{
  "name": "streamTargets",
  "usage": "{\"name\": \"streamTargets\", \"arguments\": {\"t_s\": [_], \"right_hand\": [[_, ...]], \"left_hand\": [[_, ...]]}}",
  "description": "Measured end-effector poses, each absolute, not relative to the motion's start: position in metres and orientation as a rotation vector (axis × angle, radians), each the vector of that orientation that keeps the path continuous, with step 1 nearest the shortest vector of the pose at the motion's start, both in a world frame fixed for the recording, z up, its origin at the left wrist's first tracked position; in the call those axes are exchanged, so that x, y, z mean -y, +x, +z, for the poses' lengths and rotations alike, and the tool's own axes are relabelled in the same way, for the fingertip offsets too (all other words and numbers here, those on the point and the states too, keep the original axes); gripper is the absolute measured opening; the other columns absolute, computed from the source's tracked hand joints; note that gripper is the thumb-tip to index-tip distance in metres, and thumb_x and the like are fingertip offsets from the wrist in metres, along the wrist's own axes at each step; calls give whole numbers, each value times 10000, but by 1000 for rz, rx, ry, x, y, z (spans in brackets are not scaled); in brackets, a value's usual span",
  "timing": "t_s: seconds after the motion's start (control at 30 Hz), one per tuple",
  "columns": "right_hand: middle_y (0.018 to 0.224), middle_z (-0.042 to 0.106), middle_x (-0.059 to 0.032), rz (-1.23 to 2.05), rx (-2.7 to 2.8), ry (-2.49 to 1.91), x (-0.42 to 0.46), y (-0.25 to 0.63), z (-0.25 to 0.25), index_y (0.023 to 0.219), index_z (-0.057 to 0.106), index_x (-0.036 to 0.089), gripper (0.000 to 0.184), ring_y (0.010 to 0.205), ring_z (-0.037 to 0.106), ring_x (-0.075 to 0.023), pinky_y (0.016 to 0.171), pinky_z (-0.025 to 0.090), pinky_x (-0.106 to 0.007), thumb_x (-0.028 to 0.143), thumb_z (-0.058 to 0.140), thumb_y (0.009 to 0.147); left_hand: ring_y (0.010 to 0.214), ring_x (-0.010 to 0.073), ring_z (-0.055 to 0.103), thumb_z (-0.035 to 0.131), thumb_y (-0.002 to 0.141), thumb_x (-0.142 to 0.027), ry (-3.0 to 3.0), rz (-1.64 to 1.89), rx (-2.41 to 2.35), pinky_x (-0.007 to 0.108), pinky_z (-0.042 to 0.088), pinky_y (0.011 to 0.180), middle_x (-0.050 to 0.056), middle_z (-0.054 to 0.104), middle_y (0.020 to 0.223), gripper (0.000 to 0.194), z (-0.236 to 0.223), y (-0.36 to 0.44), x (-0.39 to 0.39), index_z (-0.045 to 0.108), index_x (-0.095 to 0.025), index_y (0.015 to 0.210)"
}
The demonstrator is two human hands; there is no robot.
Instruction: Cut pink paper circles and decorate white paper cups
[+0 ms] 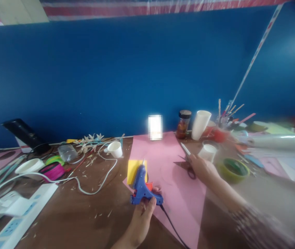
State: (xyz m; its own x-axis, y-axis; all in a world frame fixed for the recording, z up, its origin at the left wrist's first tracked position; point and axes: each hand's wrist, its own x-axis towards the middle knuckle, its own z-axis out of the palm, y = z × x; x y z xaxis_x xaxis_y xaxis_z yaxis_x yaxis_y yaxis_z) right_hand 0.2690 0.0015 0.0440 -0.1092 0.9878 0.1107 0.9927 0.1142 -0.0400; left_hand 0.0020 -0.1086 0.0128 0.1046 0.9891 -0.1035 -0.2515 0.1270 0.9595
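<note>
My left hand (pixel 142 218) is closed around the handle of a blue hot glue gun (pixel 142 188) with an orange trigger. Its nozzle points away from me, above a yellow square pad (pixel 134 169). My right hand (pixel 202 167) reaches to the right side of the pink paper (pixel 160 152), fingers closed at a slim white stick-like thing (pixel 185 148). Directly under those fingers lie dark-handled scissors (pixel 191 173); whether the hand touches them I cannot tell. A small white cup (pixel 208 152) stands just beyond the right hand.
At the left, a white power strip (pixel 23 218) and a looping white cable (pixel 92 193) lie on the brown table. A dark-lidded jar (pixel 184 124) and tall white cup (pixel 201 124) stand by the blue wall. Near my right forearm sits a roll of tape (pixel 232 170).
</note>
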Motion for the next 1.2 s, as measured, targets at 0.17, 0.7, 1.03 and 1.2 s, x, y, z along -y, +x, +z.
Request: {"name": "streamTargets", "arguments": {"t_s": [0.17,0.7,1.03,1.2], "right_hand": [[1069,635,-80,74,2470,-1636,17,223,51,1069,597,199,228,979,595,-196,835,439,-286,202,440,904],[1240,563,-133,1,2529,-1602,-4,201,37,1186,563,165,330,1122,511,-248,906,420,-364,148,370,919],[1443,382,-159,-37,2595,-1483,-21,182,17,1379,417,180,637,1361,228,-366,1056,229,-558,572,449,877],[1438,382,-200,-130,2500,-1628,-33,177,15,1352,447,99,662,1361,222,-389,1057,225,-570,572,425,889]], "left_hand": [[1204,308,509,691,742,-441,874,1259,-1069,455,350,1065,123,613,1214,419,9,3,112,643,-186,1071],[1191,308,508,628,779,-505,931,1245,-1112,438,384,1042,111,620,1181,422,14,1,114,645,-188,1055],[1129,312,545,627,747,-556,968,1272,-1193,426,414,1001,119,672,1059,466,16,-1,114,686,-169,1001],[1133,306,545,637,761,-513,971,1285,-1183,417,395,1014,122,688,1013,406,16,-2,114,699,-160,953]]}}
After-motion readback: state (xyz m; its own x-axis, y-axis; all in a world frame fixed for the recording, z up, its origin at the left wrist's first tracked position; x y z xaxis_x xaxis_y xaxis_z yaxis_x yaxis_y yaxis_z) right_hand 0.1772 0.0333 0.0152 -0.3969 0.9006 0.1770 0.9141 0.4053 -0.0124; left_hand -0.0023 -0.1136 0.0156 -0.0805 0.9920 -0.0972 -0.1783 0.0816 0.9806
